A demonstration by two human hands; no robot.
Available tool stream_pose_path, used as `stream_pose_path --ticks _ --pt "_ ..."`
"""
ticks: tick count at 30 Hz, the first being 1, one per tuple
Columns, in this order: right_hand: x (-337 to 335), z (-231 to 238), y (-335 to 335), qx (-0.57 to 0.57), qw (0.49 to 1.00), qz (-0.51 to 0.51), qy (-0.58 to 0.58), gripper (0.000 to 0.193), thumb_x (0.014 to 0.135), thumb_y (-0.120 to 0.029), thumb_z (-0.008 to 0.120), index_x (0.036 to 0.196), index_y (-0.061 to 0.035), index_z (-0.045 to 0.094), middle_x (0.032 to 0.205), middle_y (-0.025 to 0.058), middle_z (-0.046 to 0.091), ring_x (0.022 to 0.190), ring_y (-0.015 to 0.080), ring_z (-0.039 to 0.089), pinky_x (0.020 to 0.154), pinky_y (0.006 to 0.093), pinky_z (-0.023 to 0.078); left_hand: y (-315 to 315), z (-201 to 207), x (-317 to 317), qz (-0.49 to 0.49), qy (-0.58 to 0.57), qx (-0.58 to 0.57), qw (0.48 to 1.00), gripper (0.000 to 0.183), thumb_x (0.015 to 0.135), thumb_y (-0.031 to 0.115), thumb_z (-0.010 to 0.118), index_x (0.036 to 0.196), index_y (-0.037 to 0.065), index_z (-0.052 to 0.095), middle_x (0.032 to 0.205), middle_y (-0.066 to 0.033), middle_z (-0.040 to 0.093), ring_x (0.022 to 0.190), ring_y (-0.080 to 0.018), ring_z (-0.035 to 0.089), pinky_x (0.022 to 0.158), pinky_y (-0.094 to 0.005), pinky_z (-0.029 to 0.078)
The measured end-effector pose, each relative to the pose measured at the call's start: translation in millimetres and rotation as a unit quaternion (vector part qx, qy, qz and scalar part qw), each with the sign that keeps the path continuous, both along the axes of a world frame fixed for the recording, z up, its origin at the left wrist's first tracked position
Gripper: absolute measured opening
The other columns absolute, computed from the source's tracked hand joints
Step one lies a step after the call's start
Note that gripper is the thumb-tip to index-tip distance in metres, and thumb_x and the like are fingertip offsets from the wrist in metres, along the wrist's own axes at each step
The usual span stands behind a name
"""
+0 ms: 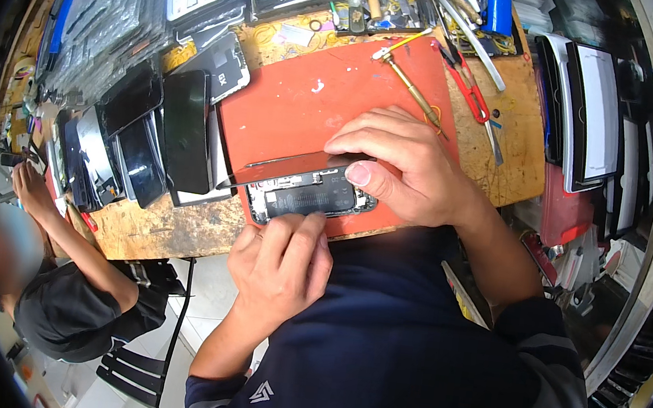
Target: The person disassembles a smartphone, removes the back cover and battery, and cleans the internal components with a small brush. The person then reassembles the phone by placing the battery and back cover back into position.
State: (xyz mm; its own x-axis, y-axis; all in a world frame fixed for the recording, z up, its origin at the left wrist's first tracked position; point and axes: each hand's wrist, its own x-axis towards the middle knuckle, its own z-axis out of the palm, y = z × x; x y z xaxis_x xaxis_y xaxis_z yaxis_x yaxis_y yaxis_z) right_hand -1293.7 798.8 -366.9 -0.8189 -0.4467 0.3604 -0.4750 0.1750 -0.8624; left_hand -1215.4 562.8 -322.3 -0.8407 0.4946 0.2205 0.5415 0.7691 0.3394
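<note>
An opened smartphone point(307, 196) lies on the red mat, its dark battery and inner parts facing up. Along its far edge a thin dark panel point(287, 160), which looks like its screen, stands tilted up. My right hand point(411, 165) grips the panel's right end, thumb on the near side and fingers over the far side. Bent fingers of my left hand point(280, 259) press together at the phone's near edge; their tips are partly hidden. Whether a small part sits between them I cannot make out.
The red mat point(291, 87) covers part of a worn wooden bench point(170, 230). A brass-coloured tool point(412, 89) and red-handled pliers point(468, 91) lie at the far right. Phone panels point(186, 127) are stacked at left. Another person point(74, 296) sits at the lower left.
</note>
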Motion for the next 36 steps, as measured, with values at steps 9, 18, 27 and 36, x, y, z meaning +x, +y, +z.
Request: stream_pose_path --ticks 9,18,27,36 --pt "0 2 0 0.002 1.0 -0.006 -0.003 0.031 0.101 -0.025 0.067 0.111 0.0041 0.072 0.105 0.0179 0.074 0.1 0.0354 0.071 0.093 0.0439 0.052 12 -6 -14 -0.01 0.041 -0.072 0.997 0.028 0.079 0.018 0.075 0.105 0.009 0.071 0.108 -0.0039 0.073 0.065 -0.0168 0.059 0.062 -0.0313 0.044" --pt "1 1 -1 -0.011 1.0 -0.013 -0.012 0.029 0.102 -0.025 0.069 0.11 0.0029 0.073 0.102 0.017 0.073 0.097 0.0356 0.069 0.091 0.0445 0.052 12 -6 -27 -0.028 -0.021 -0.014 0.999 0.017 0.079 0.009 0.074 0.095 0.007 0.067 0.094 -0.0078 0.072 0.062 -0.027 0.065 0.057 -0.0373 0.049" --pt "2 3 3 -0.002 1.0 -0.001 -0.026 0.028 0.102 -0.022 0.068 0.111 0.0043 0.073 0.105 0.0183 0.074 0.1 0.0358 0.071 0.092 0.0435 0.053 5 -2 -7 -0.006 0.037 -0.034 0.999 0.019 0.079 0.012 0.077 0.096 0.007 0.07 0.116 -0.011 0.077 0.06 -0.0176 0.066 0.057 -0.0306 0.046" --pt "0 1 0 -0.013 1.0 -0.005 -0.012 0.031 0.103 -0.025 0.066 0.111 0.0046 0.072 0.104 0.018 0.074 0.1 0.0356 0.071 0.092 0.0446 0.053 -11 3 -8 0.019 0.035 -0.025 0.999 0.019 0.081 0.012 0.076 0.098 0.006 0.07 0.117 -0.0141 0.077 0.061 -0.0195 0.067 0.056 -0.0312 0.047"
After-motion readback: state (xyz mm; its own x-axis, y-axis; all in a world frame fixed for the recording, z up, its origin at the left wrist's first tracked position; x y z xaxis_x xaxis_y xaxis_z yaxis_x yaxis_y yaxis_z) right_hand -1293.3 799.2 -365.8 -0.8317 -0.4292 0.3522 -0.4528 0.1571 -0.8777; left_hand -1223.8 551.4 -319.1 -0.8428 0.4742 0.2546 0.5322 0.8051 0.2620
